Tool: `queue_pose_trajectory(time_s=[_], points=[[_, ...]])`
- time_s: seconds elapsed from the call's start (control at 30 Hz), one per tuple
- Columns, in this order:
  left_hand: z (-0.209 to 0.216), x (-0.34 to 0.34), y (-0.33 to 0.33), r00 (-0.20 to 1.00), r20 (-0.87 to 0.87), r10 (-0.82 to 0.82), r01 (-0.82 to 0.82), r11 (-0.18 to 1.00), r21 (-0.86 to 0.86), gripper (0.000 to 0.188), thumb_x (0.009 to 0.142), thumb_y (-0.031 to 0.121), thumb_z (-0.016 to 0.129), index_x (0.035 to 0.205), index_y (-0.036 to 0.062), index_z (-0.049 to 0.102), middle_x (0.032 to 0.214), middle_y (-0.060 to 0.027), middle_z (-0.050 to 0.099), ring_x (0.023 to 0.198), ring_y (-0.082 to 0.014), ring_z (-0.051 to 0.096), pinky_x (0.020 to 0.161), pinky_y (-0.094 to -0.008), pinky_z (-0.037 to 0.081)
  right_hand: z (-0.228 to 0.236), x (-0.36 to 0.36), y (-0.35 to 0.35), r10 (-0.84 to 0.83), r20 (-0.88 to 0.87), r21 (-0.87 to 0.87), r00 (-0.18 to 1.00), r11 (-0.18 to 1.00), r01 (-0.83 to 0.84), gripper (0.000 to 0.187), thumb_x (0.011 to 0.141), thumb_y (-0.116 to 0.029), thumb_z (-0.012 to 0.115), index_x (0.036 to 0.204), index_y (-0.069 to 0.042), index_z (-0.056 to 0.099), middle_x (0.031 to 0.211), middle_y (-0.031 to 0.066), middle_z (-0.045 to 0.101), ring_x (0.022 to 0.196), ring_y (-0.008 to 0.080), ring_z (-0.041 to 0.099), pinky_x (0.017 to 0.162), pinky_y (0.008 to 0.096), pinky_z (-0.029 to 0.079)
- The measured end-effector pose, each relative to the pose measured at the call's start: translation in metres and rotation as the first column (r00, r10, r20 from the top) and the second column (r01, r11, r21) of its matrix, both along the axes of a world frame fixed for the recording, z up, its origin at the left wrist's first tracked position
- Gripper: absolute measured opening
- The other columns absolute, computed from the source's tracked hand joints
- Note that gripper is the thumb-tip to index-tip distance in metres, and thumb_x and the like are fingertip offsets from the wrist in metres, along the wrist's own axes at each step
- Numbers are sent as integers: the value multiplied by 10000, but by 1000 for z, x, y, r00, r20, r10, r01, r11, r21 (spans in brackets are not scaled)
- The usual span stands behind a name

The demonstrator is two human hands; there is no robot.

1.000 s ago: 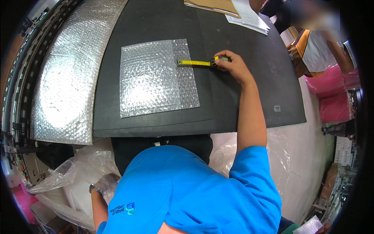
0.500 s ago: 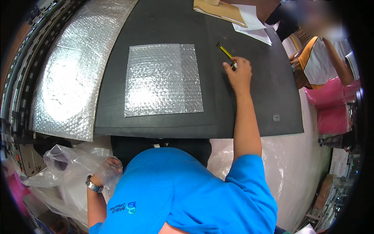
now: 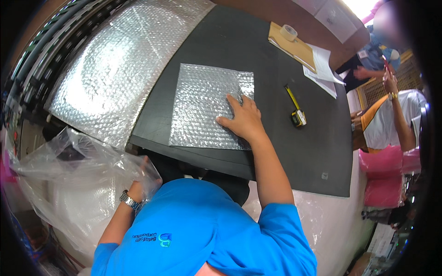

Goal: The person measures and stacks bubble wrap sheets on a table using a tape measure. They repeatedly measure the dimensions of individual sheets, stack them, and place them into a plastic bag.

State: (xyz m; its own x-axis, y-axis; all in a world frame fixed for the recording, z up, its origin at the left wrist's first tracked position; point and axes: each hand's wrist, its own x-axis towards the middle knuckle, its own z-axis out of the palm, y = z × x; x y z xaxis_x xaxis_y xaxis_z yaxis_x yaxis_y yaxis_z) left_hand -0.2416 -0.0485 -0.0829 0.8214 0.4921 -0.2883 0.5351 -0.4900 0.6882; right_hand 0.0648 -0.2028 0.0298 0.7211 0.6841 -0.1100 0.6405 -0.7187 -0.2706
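A square sheet of silver bubble wrap [image 3: 202,103] lies flat on the black table [image 3: 299,156]. My right hand [image 3: 242,118] rests on its right edge with the fingers spread, pressing it down. A yellow tape measure [image 3: 297,112] lies alone on the table to the right of that hand, its blade partly pulled out. My left hand [image 3: 139,186] is down at the table's near left edge and grips a large clear plastic bag [image 3: 78,161]. A watch is on that wrist.
A wide roll of silver bubble wrap [image 3: 110,69] is spread over the table's left side. A brown envelope with a tape roll [image 3: 289,32] and white papers [image 3: 322,64] lie at the far edge. Other people stand at the right, beside pink bags [image 3: 384,175].
My right hand let go of the tape measure and moved left onto the bubble wrap sheet. My left hand rose with the plastic bag. The view shifted closer.
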Motion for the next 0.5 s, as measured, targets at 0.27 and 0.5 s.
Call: queue_pose_trajectory(time_s=[0.27, 0.5], points=[[-41, 0, -1, 967, 255, -16, 30, 998, -49, 206, 743, 231, 511, 708, 44, 591, 749, -177, 593, 710, -301, 580, 681, -398, 458, -28, -7, -22, -142, 77, 299, 987, 948, 113, 562, 703, -78, 498, 1259, -104, 415, 1115, 167, 541, 994, 268, 536, 859, 351, 407], [-50, 16, -7, 943, 292, -157, 153, 988, 35, 253, 757, 127, 483, 987, 59, 565, 996, -205, 562, 917, -327, 551, 797, -382, 439, 88, -85, 64, 315, 243, 929, 918, 197, -314, 469, 817, -8, 523, 1255, -47, 361, 1189, 118, 422, 986, 192, 489, 828, 285, 413]])
